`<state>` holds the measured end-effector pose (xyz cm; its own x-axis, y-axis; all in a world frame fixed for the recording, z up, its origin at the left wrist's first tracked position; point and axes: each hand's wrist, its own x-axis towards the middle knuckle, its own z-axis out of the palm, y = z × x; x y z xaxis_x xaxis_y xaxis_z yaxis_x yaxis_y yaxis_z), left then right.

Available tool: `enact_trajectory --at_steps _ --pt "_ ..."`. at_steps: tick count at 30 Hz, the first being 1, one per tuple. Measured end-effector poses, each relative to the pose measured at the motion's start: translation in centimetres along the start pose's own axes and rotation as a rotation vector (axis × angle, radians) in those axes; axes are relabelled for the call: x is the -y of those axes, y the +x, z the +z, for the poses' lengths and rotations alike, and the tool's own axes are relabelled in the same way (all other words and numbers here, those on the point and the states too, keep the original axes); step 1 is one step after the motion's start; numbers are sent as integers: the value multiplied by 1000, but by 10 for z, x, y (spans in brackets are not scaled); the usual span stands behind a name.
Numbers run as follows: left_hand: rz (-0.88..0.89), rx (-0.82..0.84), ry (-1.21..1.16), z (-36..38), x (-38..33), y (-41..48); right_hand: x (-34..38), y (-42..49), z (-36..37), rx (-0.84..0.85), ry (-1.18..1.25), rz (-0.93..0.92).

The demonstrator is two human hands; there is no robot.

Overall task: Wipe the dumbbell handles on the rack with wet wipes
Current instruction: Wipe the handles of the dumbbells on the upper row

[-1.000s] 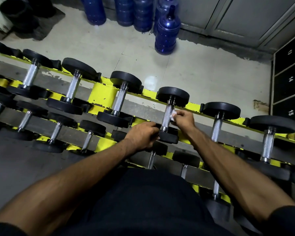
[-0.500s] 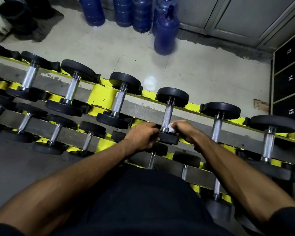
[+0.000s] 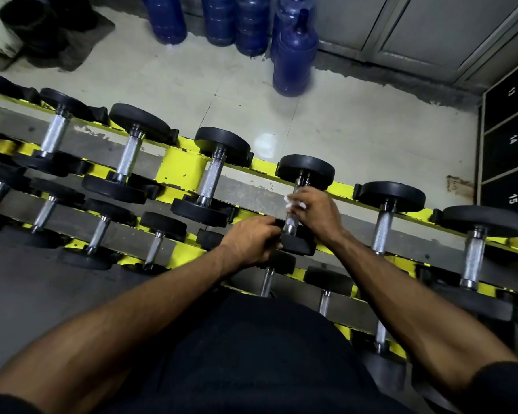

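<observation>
- White wet wipe (image 3: 295,203) first. Where?
- Centre-right of frame. Bunched under right hand (image 3: 319,215), pressed against chrome handle (image 3: 290,225) towards its far end. Only a crumpled corner poking out past the fingers.
- Right hand state?
- Fingers and thumb curled round wipe and handle together. A wrapped grip, not a flat palm.
- Which dumbbell (image 3: 305,171)?
- Top row of yellow rack (image 3: 181,168), lying across both rails. Far black head towards the pale tiled floor (image 3: 356,130), near head (image 3: 299,246) towards bottom of frame. Untouched neighbours either side: one to the left (image 3: 211,177), one to the right (image 3: 383,224).
- Left hand (image 3: 251,242)?
- Just lower left of the handle. Fingers curled over the left edge of the near head, gripping there. Thumb hidden. Cannot tell whether also touching the rack cradle underneath.
- Hands touching each other?
- No, close but apart, with bare chrome between them.
- Anything else worth tagging?
- Lower row of smaller dumbbells (image 3: 99,231), running from left edge down under the forearms. Blue water jugs (image 3: 293,58) standing on the floor, top centre. Black lockers (image 3: 509,144) at right edge, numbered 13, 14, 15. Dark round bin (image 3: 27,22) in upper left corner, blurry. Black shirt (image 3: 251,354) filling bottom centre, both bare forearms reaching up from the lower corners.
</observation>
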<state>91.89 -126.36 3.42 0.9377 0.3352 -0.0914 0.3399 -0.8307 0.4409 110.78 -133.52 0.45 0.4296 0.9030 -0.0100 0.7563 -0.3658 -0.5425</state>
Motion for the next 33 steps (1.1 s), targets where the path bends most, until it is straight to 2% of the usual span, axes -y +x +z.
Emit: enact_trajectory --at_steps 2,3,6,7,11,12,14,16,17,19,22,25,27,30,33 --pt "6 -3 -2 1 1 0 5 8 -6 -25 -71 14" --pt "9 -7 -4 1 1 0 6 9 -8 47 -127 -37" --pt "15 -5 -2 2 2 0 15 5 -14 474 -275 -165" --pt "16 -3 -1 2 2 0 16 8 -15 541 -326 -184" --pt "19 -1 9 1 2 1 23 28 -12 429 -468 -141" --pt "22 -5 11 2 2 1 27 30 -9 455 -529 -151" --pt "29 -17 3 2 3 1 37 30 -4 612 -669 -208" --pt "26 -16 -3 3 4 1 48 32 -5 750 -715 -235" --pt "27 -14 2 3 4 1 51 36 -8 766 -712 -234" --pt "34 -22 4 2 3 1 51 46 -13 708 -681 -236" --pt "33 -34 -4 2 3 1 39 44 -16 523 -565 -226" --pt "30 -43 -10 2 2 0 21 23 -18 513 -345 -174" --pt "26 -43 -13 2 2 0 7 9 -18 494 -150 -7" --pt "10 -41 -26 3 3 0 -11 -3 -10 280 81 319" --pt "1 -23 -39 3 3 -1 -18 -9 1 160 371 629"
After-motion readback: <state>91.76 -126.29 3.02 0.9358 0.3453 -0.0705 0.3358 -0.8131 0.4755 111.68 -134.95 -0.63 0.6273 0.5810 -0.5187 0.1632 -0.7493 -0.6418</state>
